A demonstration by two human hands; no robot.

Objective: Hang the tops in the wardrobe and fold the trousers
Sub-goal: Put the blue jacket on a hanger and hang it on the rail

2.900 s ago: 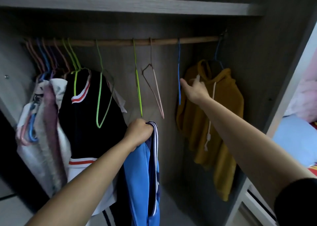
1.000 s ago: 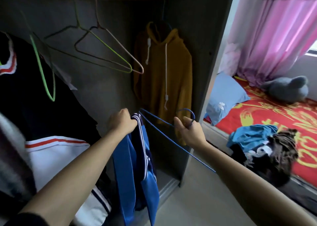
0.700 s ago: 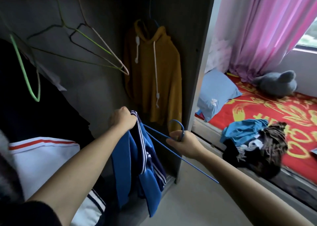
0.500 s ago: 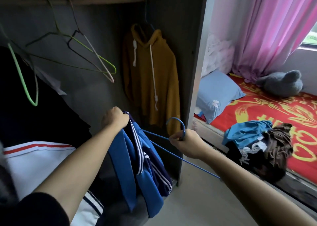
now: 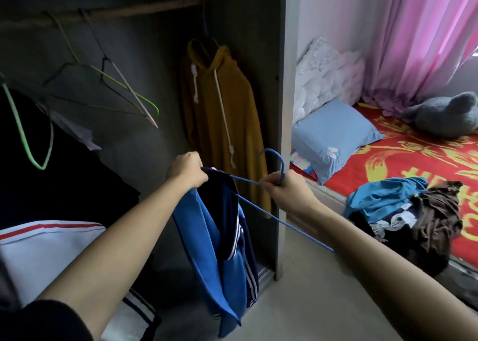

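Observation:
My left hand [image 5: 186, 171] grips the collar of a blue jacket [image 5: 222, 258] with white stripes, which hangs down in front of the open wardrobe. My right hand [image 5: 284, 189] holds a blue wire hanger [image 5: 278, 164] at the base of its hook. One arm of the hanger runs into the jacket's neck opening; the other runs down under my right forearm. A mustard hoodie [image 5: 222, 118] hangs from the wooden rail [image 5: 144, 8] at the wardrobe's right end. A pile of clothes [image 5: 403, 216] lies on the bed's edge.
Empty green and pink wire hangers [image 5: 124, 92] dangle from the rail. A black top and a white one with a red stripe [image 5: 46, 239] hang at left. The wardrobe's side panel [image 5: 283, 123] stands between me and the bed [image 5: 413, 154], with a blue pillow [image 5: 333, 136].
My right hand took the blue hanger off the rail and brought it down to the jacket. The hanger's arm has since slid into the jacket's neck; my view turned right.

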